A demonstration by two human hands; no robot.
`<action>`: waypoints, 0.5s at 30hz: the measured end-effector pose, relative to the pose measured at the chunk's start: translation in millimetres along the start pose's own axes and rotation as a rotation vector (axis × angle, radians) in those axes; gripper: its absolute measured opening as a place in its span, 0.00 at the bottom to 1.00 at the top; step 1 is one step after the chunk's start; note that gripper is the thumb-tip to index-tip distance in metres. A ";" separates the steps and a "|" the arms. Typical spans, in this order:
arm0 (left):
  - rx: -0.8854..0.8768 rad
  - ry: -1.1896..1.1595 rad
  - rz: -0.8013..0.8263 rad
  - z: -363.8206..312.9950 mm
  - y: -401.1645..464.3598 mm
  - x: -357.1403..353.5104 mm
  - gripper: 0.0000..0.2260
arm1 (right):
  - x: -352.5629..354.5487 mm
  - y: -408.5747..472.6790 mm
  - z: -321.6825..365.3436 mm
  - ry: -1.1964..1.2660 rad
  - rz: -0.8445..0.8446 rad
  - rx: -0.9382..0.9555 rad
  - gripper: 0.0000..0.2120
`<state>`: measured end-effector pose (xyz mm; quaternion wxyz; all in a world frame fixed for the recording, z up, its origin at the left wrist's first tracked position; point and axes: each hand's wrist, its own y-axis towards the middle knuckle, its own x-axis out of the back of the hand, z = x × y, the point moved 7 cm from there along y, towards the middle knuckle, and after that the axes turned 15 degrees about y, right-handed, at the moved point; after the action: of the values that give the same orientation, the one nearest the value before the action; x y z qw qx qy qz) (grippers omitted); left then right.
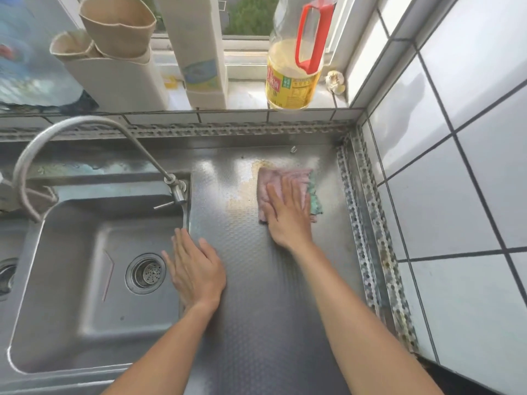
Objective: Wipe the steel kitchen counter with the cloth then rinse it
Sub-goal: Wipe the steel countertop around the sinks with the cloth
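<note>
While the right hand [288, 215] lies flat with straight, spread fingers pressing down on the cloth [285, 189], nothing is curled round the fabric; the palm simply pins it to the steel counter [256, 280]. The cloth is soft and rumpled, a faded pink with a green checked edge showing on the thumb-opposite side of the pressing hand. It forms a rough rectangle whose long axis runs away from the wrist toward the back wall, its far edge just past the fingertips. Beyond that far edge and out to the thumb side spreads a yellowish, rusty stain [242, 192] on the metal.

The counter is embossed with a fine, regular dimpled pattern and shines dully. The left hand [196, 269] rests open, fingers straight and together, flat on the counter's edge where it meets the sink [71, 295], well apart from the cloth and nearer the body than the pressing hand. The sink is a smooth, rounded-corner steel basin with a perforated round drain [146, 273]. A curved steel faucet [85, 129] arches over it. Glossy white tiles [456, 166] with dark grout stand beyond the cloth's green edge. On the windowsill behind, an oil bottle [293, 78] with a red handle stands upright.
</note>
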<state>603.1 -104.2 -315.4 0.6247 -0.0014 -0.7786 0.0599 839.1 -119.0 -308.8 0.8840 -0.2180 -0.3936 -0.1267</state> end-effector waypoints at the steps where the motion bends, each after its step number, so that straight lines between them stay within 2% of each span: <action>1: 0.005 0.002 0.000 -0.4 -0.4 1.0 0.25 | -10.7 -1.2 16.9 -0.009 0.033 0.073 0.26; 4: 0.018 0.003 -0.003 -1.1 -1.1 2.3 0.24 | -41.1 -32.7 45.1 -0.068 0.139 0.287 0.25; 8: 0.022 0.005 0.001 -1.5 -1.1 1.6 0.25 | -38.4 -74.5 20.3 -0.088 0.246 0.412 0.26; 11: 0.020 0.007 0.005 -1.7 -0.3 1.5 0.28 | -5.0 -67.4 -14.4 -0.138 0.184 0.343 0.27; 15: 0.018 0.014 0.001 -1.7 -1.0 1.8 0.29 | 26.1 -12.2 -28.1 -0.076 0.033 0.126 0.27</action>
<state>604.5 -104.9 -313.2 0.6302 0.0036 -0.7735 0.0671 869.5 -144.7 -302.4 0.8823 -0.1730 -0.4305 -0.0789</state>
